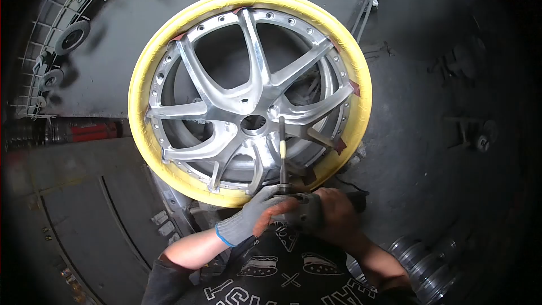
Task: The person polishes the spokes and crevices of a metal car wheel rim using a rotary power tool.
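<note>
A silver multi-spoke wheel rim faces me, its outer lip wrapped in yellow tape. My left hand, in a grey glove with an orange palm, closes around the front of a dark handheld grinder. My right hand grips the rear of the grinder's body, partly in shadow. From its front a long thin shaft points up over the lower spokes, its tip near the hub hole. Whether the tip touches the metal, I cannot tell.
Small dark-red patches stick out at several spoke ends. A wire rack with round discs stands at the left. Shiny metal rims are stacked at the lower right. A dark cable lies beside the grinder.
</note>
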Tool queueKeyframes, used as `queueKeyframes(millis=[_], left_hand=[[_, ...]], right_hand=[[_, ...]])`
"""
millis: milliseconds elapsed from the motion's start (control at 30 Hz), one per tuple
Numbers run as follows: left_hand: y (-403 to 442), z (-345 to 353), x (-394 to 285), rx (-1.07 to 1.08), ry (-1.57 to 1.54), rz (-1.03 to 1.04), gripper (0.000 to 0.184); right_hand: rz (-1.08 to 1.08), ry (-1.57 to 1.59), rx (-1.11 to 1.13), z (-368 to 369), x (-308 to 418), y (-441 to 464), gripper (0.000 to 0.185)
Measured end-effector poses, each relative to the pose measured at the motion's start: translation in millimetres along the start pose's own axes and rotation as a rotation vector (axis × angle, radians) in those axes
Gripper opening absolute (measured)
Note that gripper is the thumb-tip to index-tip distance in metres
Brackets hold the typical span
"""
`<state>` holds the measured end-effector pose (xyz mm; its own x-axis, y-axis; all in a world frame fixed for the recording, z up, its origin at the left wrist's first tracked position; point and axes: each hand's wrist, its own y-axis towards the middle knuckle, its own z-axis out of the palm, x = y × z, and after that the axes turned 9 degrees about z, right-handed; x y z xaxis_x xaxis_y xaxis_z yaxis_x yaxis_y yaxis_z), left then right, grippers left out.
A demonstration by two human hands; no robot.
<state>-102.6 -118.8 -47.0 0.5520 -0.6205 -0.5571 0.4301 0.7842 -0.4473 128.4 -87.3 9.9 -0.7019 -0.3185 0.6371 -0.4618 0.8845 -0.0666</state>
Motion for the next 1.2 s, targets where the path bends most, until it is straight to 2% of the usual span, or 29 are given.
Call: queueKeyframes(millis=[33, 100, 133, 200, 300, 333, 400, 500, 667, 767, 900, 967, 1200], left_hand=[[11.0, 22.4, -9.6, -0.218, 0.22, -0.255, 0.042], [10.7, 14.7, -8.7, -0.437, 0.441, -0.511, 0.044], [0.4, -27.1, 10.6, -0.214, 0.382, -0.36, 0.043], [-4.7, -82.4, 49.4, 0.007, 0.32, -0.207, 0.043], [10.8, -107.0, 73.0, 0.319, -0.305, -0.253, 0.046], [7.3, -102.8, 80.1, 0.271, -0.253, -0.2, 0.043], [6.6, 12.0, -15.0, 0.034, 0.089, -0.05, 0.037], [17.5, 83.5, -50.5, -0.038, 0.188, 0.004, 0.032], [58.1, 104.2, -14.7, 0.047, 0.061, 0.024, 0.034], [92.7, 118.1, 0.8, 0.062, 0.013, 0.046, 0.035], [133.1, 131.3, 13.8, 0.071, -0.02, 0.073, 0.036], [144.7, 134.3, 16.5, 0.069, -0.028, 0.081, 0.037], [132.3, 134.3, 22.1, 0.065, -0.031, 0.06, 0.04]], right_hand=[[0.01, 0.021, -0.004, 3.4, 3.2, 1.3, 0.059], [0.02, 0.042, -0.008, 10.2, 6.3, 2.7, 0.058], [0.007, 0.039, -0.022, 14.3, 6.1, 3.3, 0.058], [-0.008, 0.035, -0.037, 16.5, 7.3, 5.2, 0.058], [-0.002, 0.056, -0.062, 10.0, 4.9, 7.2, 0.058], [-0.01, 0.078, -0.07, 6.3, 3.0, 5.8, 0.057], [-0.018, 0.099, -0.077, -4.3, -2.0, 2.0, 0.056], [-0.018, 0.068, -0.092, -31.6, -15.6, -4.2, 0.056], [-0.022, -0.079, 0.016, -81.2, -69.0, -11.5, 0.06], [-0.067, -0.135, -0.055, -107.1, -92.1, -1.4, 0.061], [0.014, -0.02, -0.008, -128.6, -118.2, 13.3, 0.066], [0.022, -0.061, 0.02, -135.9, -123.3, 18.2, 0.043], [0.006, -0.023, 0.057, -132.8, -131.7, 16.2, 0.042]])
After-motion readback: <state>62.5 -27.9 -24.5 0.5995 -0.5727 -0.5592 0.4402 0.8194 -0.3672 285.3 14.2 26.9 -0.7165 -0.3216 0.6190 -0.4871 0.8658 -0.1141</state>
